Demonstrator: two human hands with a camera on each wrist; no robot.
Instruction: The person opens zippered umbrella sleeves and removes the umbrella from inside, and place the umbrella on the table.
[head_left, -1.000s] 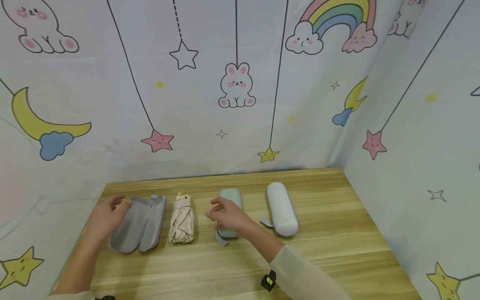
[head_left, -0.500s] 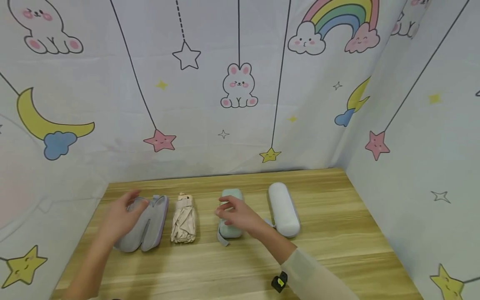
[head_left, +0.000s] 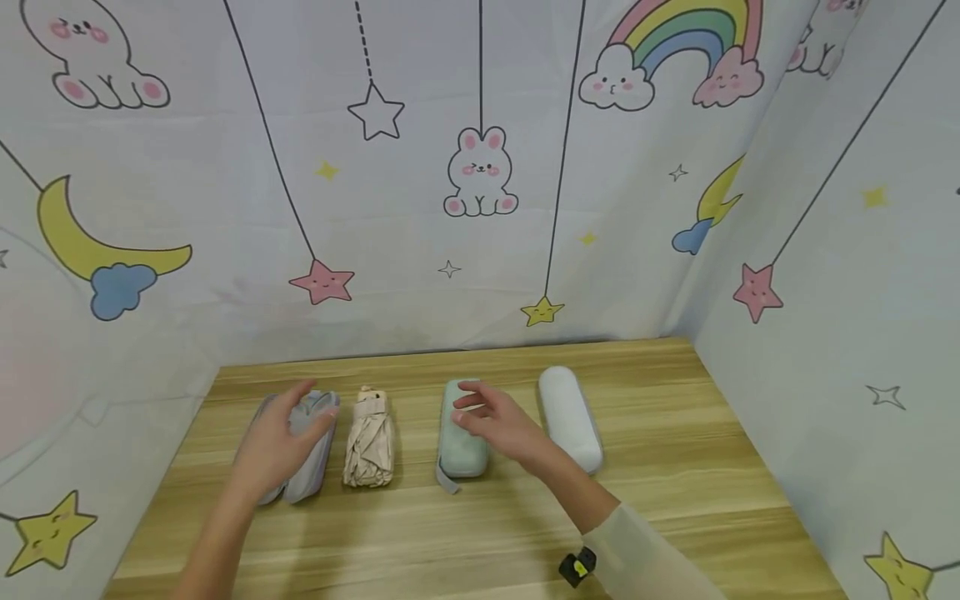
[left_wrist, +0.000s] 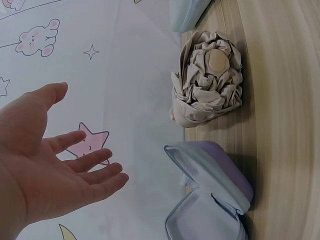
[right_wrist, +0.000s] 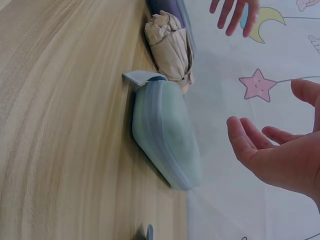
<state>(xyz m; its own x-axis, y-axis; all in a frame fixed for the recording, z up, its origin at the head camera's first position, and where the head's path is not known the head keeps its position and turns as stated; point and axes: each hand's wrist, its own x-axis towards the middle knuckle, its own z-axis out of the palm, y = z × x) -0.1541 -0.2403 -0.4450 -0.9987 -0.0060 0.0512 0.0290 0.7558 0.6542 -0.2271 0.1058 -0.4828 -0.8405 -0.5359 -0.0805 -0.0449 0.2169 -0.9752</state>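
My left hand hovers over an unzipped grey-lilac hard case, hiding much of it. Its fingers are spread and hold nothing; in the left wrist view the case's two halves gape apart. Just right of it lies a folded umbrella in crumpled beige fabric, whose round end faces the left wrist camera. Above a closed mint-green zip case with a grey strap is my right hand, fingers loosely bent around nothing. In the right wrist view that hand is apart from the mint case.
A closed white oblong case lies right of the mint one, partly behind my right hand. All four sit in a row on a wood-grain table. A printed curtain stands along the back and sides. A small black device is by my right sleeve.
Both hands have drifted right: the left from the open case's left edge to across it, the right from the mint case's left side to its right. The items stay in place; the head view shifts slightly.
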